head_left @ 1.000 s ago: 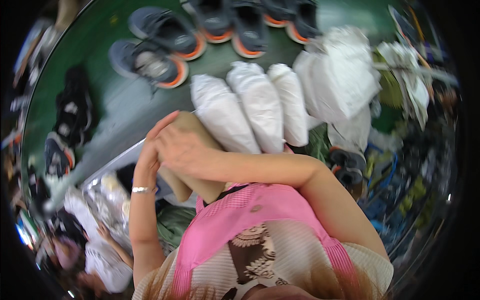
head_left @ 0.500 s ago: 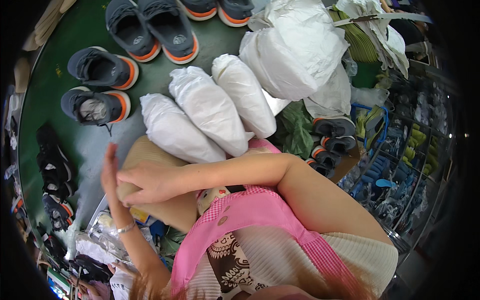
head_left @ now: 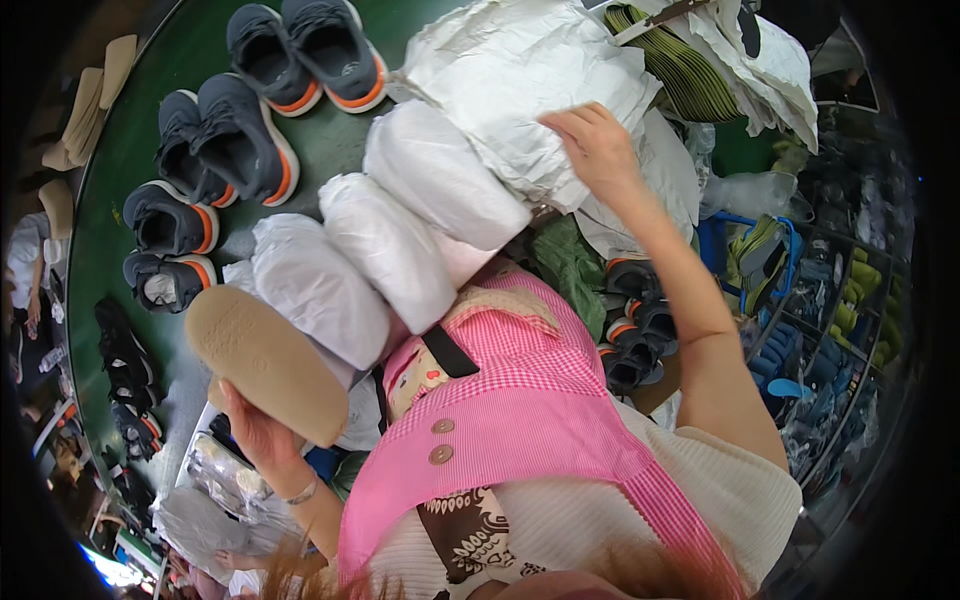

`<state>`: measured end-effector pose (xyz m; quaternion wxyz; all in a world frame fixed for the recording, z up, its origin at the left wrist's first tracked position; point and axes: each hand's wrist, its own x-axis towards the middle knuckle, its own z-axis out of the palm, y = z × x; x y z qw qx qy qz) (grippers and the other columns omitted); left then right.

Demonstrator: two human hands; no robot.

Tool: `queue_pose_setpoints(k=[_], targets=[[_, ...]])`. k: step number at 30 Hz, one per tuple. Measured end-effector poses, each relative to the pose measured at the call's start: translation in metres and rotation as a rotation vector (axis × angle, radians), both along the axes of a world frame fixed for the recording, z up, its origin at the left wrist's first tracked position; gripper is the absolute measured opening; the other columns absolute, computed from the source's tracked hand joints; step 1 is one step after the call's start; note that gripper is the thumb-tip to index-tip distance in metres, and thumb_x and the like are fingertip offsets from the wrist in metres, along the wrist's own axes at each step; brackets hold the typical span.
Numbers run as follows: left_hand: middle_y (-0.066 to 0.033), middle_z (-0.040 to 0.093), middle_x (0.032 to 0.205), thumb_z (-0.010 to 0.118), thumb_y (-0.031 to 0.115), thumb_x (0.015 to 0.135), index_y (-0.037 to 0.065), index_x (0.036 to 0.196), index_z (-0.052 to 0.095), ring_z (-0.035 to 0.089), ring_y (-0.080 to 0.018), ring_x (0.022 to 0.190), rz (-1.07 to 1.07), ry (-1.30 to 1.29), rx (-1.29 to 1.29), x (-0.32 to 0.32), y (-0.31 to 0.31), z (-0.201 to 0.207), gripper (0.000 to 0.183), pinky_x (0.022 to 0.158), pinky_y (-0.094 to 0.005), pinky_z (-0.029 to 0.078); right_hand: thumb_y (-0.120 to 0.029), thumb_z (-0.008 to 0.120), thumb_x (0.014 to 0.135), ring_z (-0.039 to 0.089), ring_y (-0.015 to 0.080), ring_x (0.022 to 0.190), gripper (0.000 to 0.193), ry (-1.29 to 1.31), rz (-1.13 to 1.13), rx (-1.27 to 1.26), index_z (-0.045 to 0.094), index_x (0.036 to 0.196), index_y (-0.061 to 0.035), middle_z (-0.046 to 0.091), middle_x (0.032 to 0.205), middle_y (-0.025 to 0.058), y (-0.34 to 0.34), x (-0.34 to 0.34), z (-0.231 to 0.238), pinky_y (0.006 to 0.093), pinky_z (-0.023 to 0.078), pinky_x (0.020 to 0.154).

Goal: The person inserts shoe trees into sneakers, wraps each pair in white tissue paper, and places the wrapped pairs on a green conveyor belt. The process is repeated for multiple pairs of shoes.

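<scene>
My left hand (head_left: 262,432) is wrapped round the near end of a beige shoe-shaped form (head_left: 265,362), which it holds up and tilted at the table's near side. My right hand (head_left: 600,150) reaches over a pile of crumpled white paper sheets (head_left: 490,75), fingers stretched leftward and slightly bent. I cannot tell whether they touch the top sheet. Between my hands, side by side, lie three white paper-wrapped forms: one near the beige form (head_left: 315,285), a middle wrapped form (head_left: 385,240) and a farther wrapped form (head_left: 440,175).
Dark grey sneakers (head_left: 245,140) with orange heels stand along the green table (head_left: 150,75). Black shoes (head_left: 125,345) lie at its left. Beige forms (head_left: 85,110) are stacked at the far left. Right of me are a box of shoes (head_left: 640,320), green plastic (head_left: 570,260) and a compartmented rack (head_left: 830,300).
My right hand has left the beige form and moved right to the white paper. My left hand now holds the form up alone. The view has shifted, and the sneakers appear lower and farther left.
</scene>
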<state>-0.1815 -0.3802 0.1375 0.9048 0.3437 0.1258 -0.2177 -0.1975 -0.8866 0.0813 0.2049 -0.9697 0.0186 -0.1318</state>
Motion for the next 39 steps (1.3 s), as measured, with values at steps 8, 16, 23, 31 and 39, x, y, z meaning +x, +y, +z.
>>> queue_pose_setpoints(k=[8,16,23,31,39], targets=[[-0.0128,0.057,0.131,0.048,0.020,0.101,0.002,0.133,0.049,0.054,-0.0258,0.122,-0.089,0.119,0.164,0.009,-0.172,0.005,0.037,0.106,-0.0447,0.042,-0.011,0.074,0.068,0.049,0.0227,0.119,0.051,0.108,0.362,-0.076,0.063,0.117,-0.0202,0.058,0.122,0.0008,-0.069,-0.036,-0.075,0.0387,0.041,0.096],[-0.0145,0.056,0.132,0.050,0.023,0.100,0.002,0.133,0.048,0.054,-0.0280,0.123,-0.189,0.180,0.295,0.012,-0.213,0.004,0.039,0.105,-0.0442,0.042,-0.022,0.071,0.077,0.059,0.0204,0.093,0.014,0.248,0.302,0.072,0.068,0.087,-0.0136,0.064,0.087,0.0009,-0.098,-0.020,-0.121,0.0346,0.046,0.083],[-0.0123,0.060,0.125,0.052,0.023,0.099,0.000,0.129,0.051,0.058,-0.0229,0.115,-0.197,0.100,0.369,0.016,-0.232,0.005,0.038,0.100,-0.0391,0.047,-0.030,0.069,0.081,0.061,0.0258,0.086,0.022,-0.143,0.048,0.244,0.066,0.090,-0.0106,0.064,0.087,0.0075,-0.001,0.073,-0.082,0.0394,0.048,0.075],[-0.0074,0.065,0.115,0.054,0.019,0.098,0.001,0.124,0.055,0.063,-0.0149,0.104,-0.103,0.168,0.397,0.007,-0.223,0.003,0.032,0.092,-0.0307,0.050,-0.021,0.059,0.083,0.061,0.0309,0.088,0.015,0.046,-0.040,0.294,0.067,0.089,-0.0098,0.065,0.090,0.0101,0.022,0.120,-0.144,0.0416,0.049,0.075],[-0.0073,0.066,0.113,0.054,0.022,0.099,0.001,0.122,0.057,0.063,-0.0148,0.102,-0.050,0.128,0.356,0.015,-0.199,0.004,0.032,0.091,-0.0309,0.050,-0.018,0.052,0.092,0.056,0.0135,0.073,0.020,-0.115,-0.331,1.074,0.062,0.085,-0.0023,0.064,0.081,0.0025,-0.053,0.110,-0.056,0.0293,0.045,0.069]])
